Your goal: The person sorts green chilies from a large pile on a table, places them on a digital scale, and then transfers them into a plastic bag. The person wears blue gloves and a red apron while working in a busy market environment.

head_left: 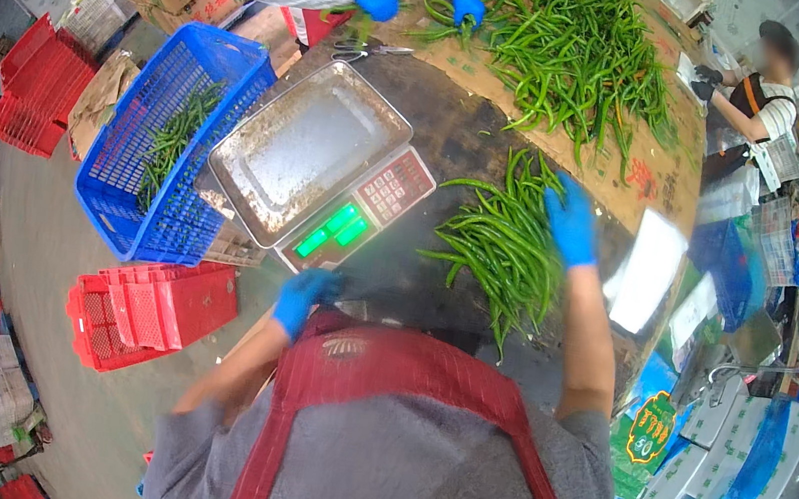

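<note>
My right hand [571,224], in a blue glove, rests against the right side of a loose heap of long green chili peppers [502,238] on the dark tabletop [429,102]. Its fingers look stretched out along the heap's edge. My left hand [305,300], also gloved in blue, is at the near table edge, just below a digital scale [316,158]. Motion smears its fingers. The scale has a bare, stained metal pan and a lit green display. A much larger pile of green chili peppers [586,62] covers cardboard at the far side.
Across the table a co-worker's blue-gloved hands [465,2] handle peppers, near scissors [370,52]. A blue basket [111,181] holding some peppers stands left of the scale, above red crates [164,309]. White paper [649,272] lies at right. Another person [756,110] stands far right.
</note>
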`<state>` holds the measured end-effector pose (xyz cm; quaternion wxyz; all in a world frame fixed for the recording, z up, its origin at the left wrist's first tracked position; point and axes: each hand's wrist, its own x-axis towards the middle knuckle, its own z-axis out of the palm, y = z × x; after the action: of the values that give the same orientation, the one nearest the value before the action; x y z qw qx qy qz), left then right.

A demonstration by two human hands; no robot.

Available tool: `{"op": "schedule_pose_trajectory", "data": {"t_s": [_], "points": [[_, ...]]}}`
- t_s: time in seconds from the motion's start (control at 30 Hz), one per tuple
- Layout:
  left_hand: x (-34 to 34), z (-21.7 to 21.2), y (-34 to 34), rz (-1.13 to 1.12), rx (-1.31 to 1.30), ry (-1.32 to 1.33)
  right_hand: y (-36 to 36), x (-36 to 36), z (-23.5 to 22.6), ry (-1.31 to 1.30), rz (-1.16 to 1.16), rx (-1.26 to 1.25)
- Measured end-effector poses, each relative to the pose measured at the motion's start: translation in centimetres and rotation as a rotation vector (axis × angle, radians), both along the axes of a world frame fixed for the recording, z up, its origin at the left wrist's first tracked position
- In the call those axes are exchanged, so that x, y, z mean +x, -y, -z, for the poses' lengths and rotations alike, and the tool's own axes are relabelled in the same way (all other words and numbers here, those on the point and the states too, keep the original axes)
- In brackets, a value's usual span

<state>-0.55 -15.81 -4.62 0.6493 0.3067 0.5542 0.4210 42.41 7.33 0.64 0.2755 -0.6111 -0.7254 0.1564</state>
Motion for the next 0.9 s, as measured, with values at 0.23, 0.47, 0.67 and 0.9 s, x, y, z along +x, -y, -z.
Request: {"op": "schedule_pose_trajectory", "data": {"t_s": [0.23,0.47,0.67,0.9], "points": [[-6.0,3.7,-3.1,-0.745,0.1,0.144,-5.7,-18.2,6.6,-0.692,-0.248,-0.398],[-7.5,4.8,-5.7,-0.753,0.146,0.171,-1.2,-22.1,9.4,-0.863,0.002,-0.751],[-12.5,4.1,-7.8,-0.538,0.144,0.195,6.3,-23.1,11.7,-0.871,0.176,-0.402],[-13.9,2.0,-11.0,-0.476,0.128,0.32,6.1,-24.5,10.2,-1.076,0.136,-0.475]]}}
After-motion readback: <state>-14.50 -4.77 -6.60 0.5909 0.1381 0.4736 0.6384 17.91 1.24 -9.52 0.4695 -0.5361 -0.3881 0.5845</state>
